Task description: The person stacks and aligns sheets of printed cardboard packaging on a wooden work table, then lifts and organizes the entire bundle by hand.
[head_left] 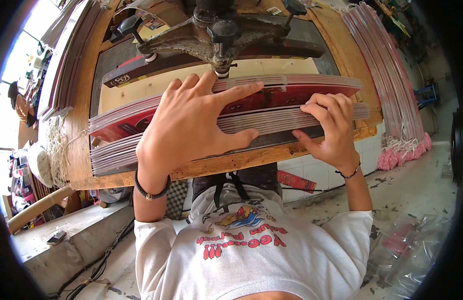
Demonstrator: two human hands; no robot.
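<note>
1. We've got the left hand spread flat across the middle of the frame, palm down and fingers splayed over the stack of printed sheets. It's pressing on the stack, not really gripping it.
2. The right hand sits center-right, fingers curled over the front edge of the same stack with the thumb tucked underneath, so it's pinching a bundle of sheets.
3. The stack itself runs across the center of the frame, mostly grey edges with a red printed face showing between layers. It lies on the wooden table.
4. Right above the left hand's fingertips, top center, is a heavy metal clamp with black knobs, its post coming down just beside the stack's back edge.
5. Upper right we see a long fanned pile of pink-tasselled sheets draped down toward the floor.
6. Both wrists wear dark bracelets; we can see one on the left wrist.
7. Bottom right there's a heap of clear plastic wrappers on the floor.
</note>
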